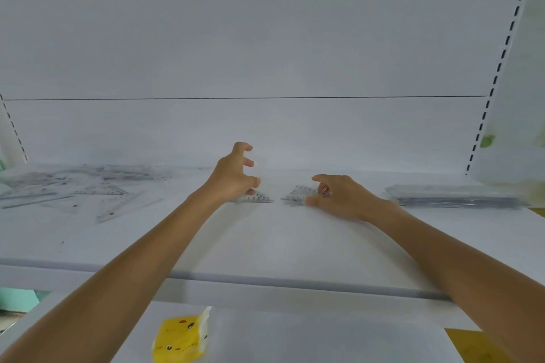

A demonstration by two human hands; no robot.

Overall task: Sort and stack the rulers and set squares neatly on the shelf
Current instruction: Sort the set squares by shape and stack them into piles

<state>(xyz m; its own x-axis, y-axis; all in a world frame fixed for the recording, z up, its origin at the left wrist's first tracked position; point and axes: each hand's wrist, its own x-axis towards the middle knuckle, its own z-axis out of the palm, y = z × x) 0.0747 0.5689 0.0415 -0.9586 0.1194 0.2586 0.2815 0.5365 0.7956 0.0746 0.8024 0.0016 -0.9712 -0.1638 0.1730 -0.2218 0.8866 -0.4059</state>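
Both my arms reach over a white shelf. My left hand hovers with curled, spread fingers over a small clear set square; its thumb touches the piece. My right hand lies on a second clear set square, with the fingertips and thumb pinching its edge. A loose pile of clear rulers and set squares is spread on the shelf's left part. A neat stack of clear rulers lies at the right.
The shelf's front lip runs across below my forearms. On the lower shelf lies a yellow packet with a cartoon face. Slotted uprights frame the white back panel at the right and left.
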